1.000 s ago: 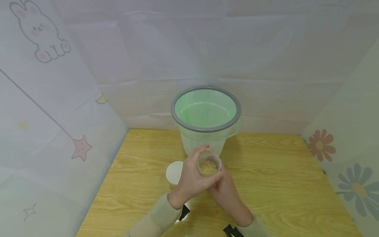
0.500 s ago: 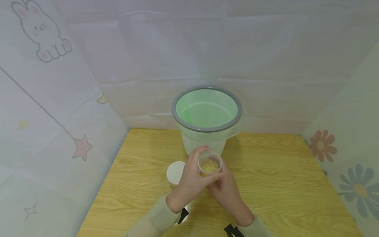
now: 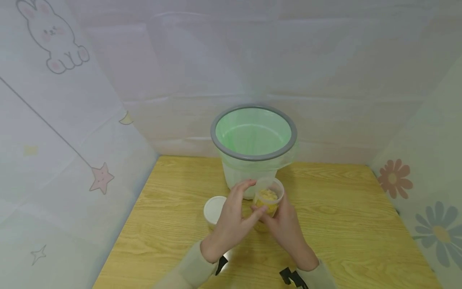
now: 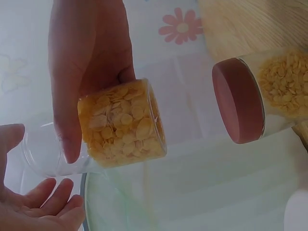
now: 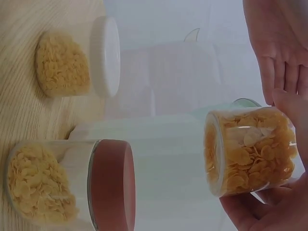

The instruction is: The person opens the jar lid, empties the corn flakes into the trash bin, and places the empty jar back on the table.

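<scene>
My right hand (image 3: 288,233) grips a lidless clear jar (image 3: 268,196) of yellow cereal flakes, its mouth tipped slightly toward the head camera. In the right wrist view the thumb and fingers wrap around the jar (image 5: 252,151). Just left of it, my left hand (image 3: 231,220) is spread with the fingers off the jar; in the left wrist view its fingertips (image 4: 57,197) lie apart from the glass. A second flake jar with a red-brown lid (image 5: 113,187) stands below the held one, mostly hidden by the hands in the head view.
Behind the hands stands a white bin with a grey rim (image 3: 254,157) and a pale green liner (image 3: 249,136). A jar with a white lid (image 3: 214,209) stands left of the hands on the wooden table (image 3: 346,224). Patterned sheets (image 3: 180,80) form walls around the table.
The held jar has moved right together with my right hand and tilted a little. My left fingers, earlier around the jar, have come away from it.
</scene>
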A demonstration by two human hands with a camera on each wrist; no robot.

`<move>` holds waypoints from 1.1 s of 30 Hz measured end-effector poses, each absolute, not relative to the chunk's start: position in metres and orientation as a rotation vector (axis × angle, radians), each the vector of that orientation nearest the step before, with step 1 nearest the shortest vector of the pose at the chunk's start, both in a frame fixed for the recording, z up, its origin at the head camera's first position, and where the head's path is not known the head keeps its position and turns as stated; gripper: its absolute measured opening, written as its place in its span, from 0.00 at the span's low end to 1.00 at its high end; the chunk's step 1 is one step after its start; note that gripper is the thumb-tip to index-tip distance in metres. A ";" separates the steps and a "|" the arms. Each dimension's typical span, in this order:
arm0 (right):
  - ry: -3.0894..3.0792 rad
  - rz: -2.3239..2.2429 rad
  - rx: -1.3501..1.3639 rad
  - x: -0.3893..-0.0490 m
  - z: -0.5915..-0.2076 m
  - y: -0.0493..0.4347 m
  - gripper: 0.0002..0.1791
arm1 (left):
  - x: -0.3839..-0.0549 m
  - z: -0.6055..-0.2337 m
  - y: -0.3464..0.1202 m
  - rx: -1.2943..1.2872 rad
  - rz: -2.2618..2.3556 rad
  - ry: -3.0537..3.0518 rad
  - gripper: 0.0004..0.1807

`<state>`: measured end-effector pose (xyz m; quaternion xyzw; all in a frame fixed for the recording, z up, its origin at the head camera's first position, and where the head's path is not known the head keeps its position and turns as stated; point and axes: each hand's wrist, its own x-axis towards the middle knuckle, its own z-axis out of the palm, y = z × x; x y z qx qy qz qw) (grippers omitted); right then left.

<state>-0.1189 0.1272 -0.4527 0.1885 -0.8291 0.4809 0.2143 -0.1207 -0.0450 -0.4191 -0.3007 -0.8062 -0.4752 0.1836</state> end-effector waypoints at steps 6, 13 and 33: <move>-2.292 1.326 0.593 -0.118 -0.452 0.130 0.42 | -0.124 -0.420 -0.047 -0.865 -1.368 -2.231 0.32; -2.270 1.344 0.653 -0.115 -0.450 0.127 0.41 | -0.129 -0.419 -0.050 -0.880 -1.447 -2.213 0.39; -2.292 1.325 0.778 -0.108 -0.449 0.123 0.36 | -0.133 -0.411 -0.048 -0.985 -1.693 -2.170 0.39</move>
